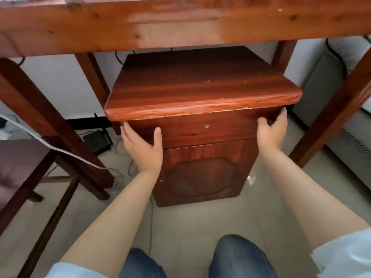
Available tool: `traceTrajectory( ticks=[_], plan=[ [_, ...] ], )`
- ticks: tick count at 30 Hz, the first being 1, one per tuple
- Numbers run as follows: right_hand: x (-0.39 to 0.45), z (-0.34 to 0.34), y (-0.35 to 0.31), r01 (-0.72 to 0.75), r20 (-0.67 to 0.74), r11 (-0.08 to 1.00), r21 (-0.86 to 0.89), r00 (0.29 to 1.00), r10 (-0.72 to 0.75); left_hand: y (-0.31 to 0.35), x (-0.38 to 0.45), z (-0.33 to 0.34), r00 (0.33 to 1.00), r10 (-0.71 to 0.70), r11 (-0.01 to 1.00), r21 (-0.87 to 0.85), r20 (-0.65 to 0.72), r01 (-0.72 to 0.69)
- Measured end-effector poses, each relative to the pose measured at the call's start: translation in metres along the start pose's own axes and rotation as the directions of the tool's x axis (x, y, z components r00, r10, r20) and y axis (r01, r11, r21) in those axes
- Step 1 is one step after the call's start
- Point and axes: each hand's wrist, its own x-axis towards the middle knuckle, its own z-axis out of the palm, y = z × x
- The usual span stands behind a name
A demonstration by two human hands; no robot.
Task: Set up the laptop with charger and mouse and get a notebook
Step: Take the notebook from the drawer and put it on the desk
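A small reddish-brown wooden cabinet (202, 93) stands on the floor under the wooden desk (180, 23). Its drawer front (206, 131) with a small brass keyhole sits just below the overhanging top, and a panelled door (202, 175) is below that. My left hand (143, 147) lies flat against the left end of the drawer front, fingers spread. At the right corner of the drawer, under the top's lip, is my right hand (273, 131), fingers apart and touching the wood. No laptop, charger, mouse or notebook is in view.
A dark chair (18, 167) stands at the left. A black router (98, 141) and loose cables lie on the floor behind the desk leg (50, 125). A white cable (50, 145) crosses at left. A grey unit (341, 109) stands at right. My knees are at the bottom.
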Motion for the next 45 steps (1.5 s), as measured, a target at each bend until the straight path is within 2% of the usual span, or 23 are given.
traceTrajectory(
  ticks=[4,8,15,22,27,32,38,45],
  plan=[
    [0.004,0.000,-0.009,-0.069,-0.020,0.997,-0.040,0.997,0.068,0.003,0.010,-0.006,0.995,-0.100,0.995,0.011,-0.011,0.100],
    [0.009,0.002,-0.015,-0.100,-0.041,0.994,-0.044,0.994,0.098,0.004,0.018,-0.005,0.984,-0.180,0.983,-0.049,-0.016,0.179],
    [0.007,-0.009,-0.017,-0.070,-0.046,0.997,-0.041,0.997,0.068,0.000,0.025,-0.006,0.973,-0.228,0.972,-0.060,-0.044,0.225],
    [0.020,-0.014,-0.016,-0.099,-0.043,0.995,-0.016,0.994,0.098,0.007,0.023,-0.004,0.982,-0.179,0.983,-0.047,-0.064,0.176],
    [0.019,-0.010,-0.011,-0.102,-0.055,0.994,-0.036,0.993,0.100,0.008,0.023,-0.002,0.978,-0.205,0.978,-0.034,-0.029,0.204],
    [0.020,-0.015,-0.005,-0.037,0.025,0.996,-0.078,0.999,0.039,0.011,0.026,-0.007,0.966,-0.257,0.966,-0.028,-0.006,0.257],
    [0.021,-0.024,-0.005,-0.032,0.107,0.996,-0.086,0.993,0.041,0.005,0.031,-0.023,0.972,-0.219,0.967,-0.111,0.084,0.228],
    [0.004,-0.044,-0.013,-0.046,0.099,0.996,-0.077,0.994,0.053,0.015,0.012,-0.036,0.966,-0.256,0.960,-0.114,0.025,0.257]
  ],
)
